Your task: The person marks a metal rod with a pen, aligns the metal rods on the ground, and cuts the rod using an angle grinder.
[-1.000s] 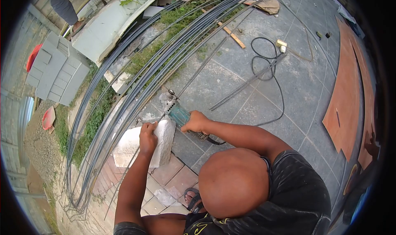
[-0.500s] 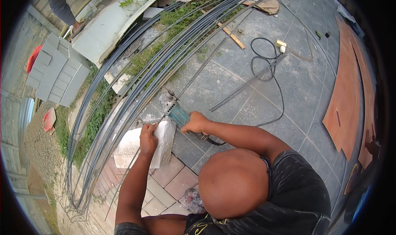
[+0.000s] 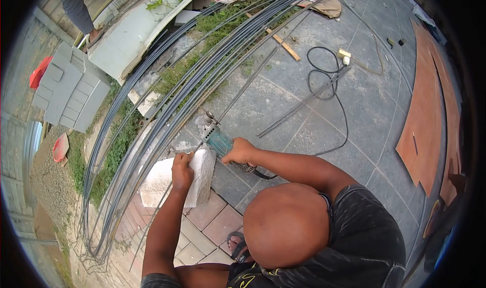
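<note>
My right hand [image 3: 240,151] is wrapped round the body of a teal angle grinder [image 3: 217,140]. The grinder's disc end points up and left, close to a thin metal rod [image 3: 247,85] that runs diagonally over the tiles. Beside the grinder, my left hand [image 3: 182,170] is closed on a thin rod, above a white block [image 3: 157,179]. The rod's lower part [image 3: 148,228] shows to the left of my left forearm. Whether the disc touches the rod cannot be made out.
A long bundle of bent steel bars [image 3: 174,98] curves along the left. A black cable [image 3: 347,121] loops over the grey tiles [image 3: 283,106]. Brown boards [image 3: 417,111] lie at right. Another person's leg [image 3: 77,9] shows at upper left, near grey blocks [image 3: 71,90].
The other person's arm and leg at upper left have shifted slightly. A foot in a sandal below has moved a little. Both my hands and the grinder stay nearly in place.
</note>
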### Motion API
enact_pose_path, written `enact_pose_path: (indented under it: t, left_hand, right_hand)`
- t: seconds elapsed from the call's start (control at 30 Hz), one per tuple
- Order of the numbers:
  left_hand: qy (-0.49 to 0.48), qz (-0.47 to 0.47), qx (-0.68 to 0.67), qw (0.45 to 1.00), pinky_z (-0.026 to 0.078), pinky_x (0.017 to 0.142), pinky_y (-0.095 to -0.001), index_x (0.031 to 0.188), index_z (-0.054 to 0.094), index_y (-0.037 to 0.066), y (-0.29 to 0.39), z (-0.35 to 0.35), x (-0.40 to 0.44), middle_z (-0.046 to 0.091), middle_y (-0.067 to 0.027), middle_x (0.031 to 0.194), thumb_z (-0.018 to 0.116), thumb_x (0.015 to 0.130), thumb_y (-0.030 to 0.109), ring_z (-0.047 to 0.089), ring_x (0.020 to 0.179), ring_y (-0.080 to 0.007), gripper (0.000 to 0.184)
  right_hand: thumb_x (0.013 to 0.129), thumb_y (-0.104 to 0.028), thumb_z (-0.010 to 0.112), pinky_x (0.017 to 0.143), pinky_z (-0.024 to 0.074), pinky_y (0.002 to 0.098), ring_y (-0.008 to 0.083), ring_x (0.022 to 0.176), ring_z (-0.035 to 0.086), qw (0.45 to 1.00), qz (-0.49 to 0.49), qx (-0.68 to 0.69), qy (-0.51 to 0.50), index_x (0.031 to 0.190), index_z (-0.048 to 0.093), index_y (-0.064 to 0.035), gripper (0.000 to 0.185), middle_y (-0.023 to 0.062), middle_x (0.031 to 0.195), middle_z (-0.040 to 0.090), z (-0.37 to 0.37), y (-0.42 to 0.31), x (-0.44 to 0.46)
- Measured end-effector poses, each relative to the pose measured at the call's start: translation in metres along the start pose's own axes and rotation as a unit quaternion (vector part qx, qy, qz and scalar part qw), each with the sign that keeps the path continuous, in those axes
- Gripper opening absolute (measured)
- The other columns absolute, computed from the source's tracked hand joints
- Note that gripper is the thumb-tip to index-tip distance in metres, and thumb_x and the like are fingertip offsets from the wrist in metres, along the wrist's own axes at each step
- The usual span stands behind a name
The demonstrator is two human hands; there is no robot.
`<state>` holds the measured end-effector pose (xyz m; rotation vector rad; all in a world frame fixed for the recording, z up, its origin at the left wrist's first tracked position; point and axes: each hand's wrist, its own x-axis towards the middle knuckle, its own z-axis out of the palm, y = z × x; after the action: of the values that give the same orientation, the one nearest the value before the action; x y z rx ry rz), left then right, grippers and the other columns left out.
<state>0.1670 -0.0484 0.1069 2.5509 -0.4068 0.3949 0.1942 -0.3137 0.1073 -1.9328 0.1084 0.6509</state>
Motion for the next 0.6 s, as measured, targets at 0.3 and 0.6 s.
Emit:
enact_pose_path:
  t: [0.3, 0.6]
  left_hand:
    - [0.005, 0.005, -0.007, 1.000, 0.053, 0.076, -0.0400, 0.106, 0.073, 0.002, 0.0000, -0.0002, 0.0002, 0.062, -0.0158, 0.089, 0.058, 0.080, -0.018, 0.065, 0.083, -0.0336, 0.036]
    - [0.006, 0.006, -0.006, 1.000, 0.052, 0.075, -0.0398, 0.104, 0.072, 0.001, 0.0024, -0.0010, 0.0012, 0.061, -0.0152, 0.087, 0.058, 0.082, -0.017, 0.064, 0.082, -0.0333, 0.032]
  right_hand:
    - [0.054, -0.031, 0.087, 0.078, 0.0571, 0.0374, 0.0344, 0.088, 0.072, 1.000, 0.000, 0.005, -0.003, 0.094, 0.072, 0.0118, 0.060, 0.0268, 0.097, 0.073, 0.0014, 0.0011, 0.0012]
    - [0.055, -0.031, 0.087, 0.080, 0.0571, 0.0375, 0.0352, 0.091, 0.072, 1.000, 0.004, -0.001, -0.001, 0.098, 0.072, 0.0117, 0.063, 0.0273, 0.100, 0.072, 0.0010, 0.0001, 0.0004]
